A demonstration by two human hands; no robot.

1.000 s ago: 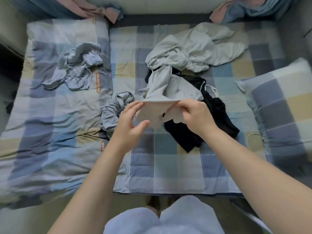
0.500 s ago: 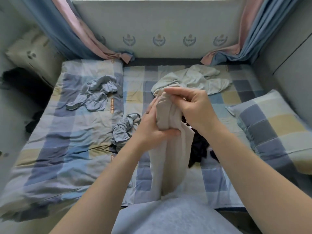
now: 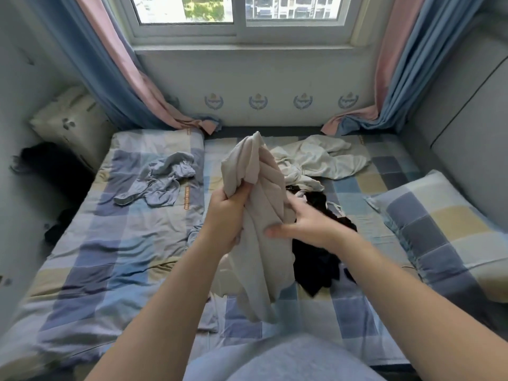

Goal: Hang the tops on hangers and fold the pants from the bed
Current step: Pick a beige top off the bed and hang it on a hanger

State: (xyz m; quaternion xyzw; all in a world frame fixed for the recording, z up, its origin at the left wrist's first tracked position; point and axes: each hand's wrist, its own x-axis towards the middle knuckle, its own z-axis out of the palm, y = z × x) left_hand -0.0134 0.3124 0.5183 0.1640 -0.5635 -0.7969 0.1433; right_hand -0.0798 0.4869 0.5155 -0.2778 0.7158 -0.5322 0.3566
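Clearly, a beige garment (image 3: pixel 261 229) is held up at the centre of the frame, above the bed (image 3: pixel 132 257), with its lower end hanging towards the bottom centre. It is gripped by the left hand (image 3: pixel 225 215), whose fingers are curled tightly round a bunched upper part. The right hand (image 3: pixel 308 226) is laid against the cloth just to the right, its fingers nearly straight and slightly spread; the hand is blurred, and no firm pinch can be made out. Whether the piece is a top or pants cannot be told while it is bunched. The fabric is judged light, limp and easily creased. It will sag wherever it is unsupported, so it would best be taken at a waistband or shoulder seam and shaken flat. A black garment (image 3: pixel 316 257), a pale garment (image 3: pixel 330 160) and a grey-blue garment (image 3: pixel 162 182) are seen lying on the bed.
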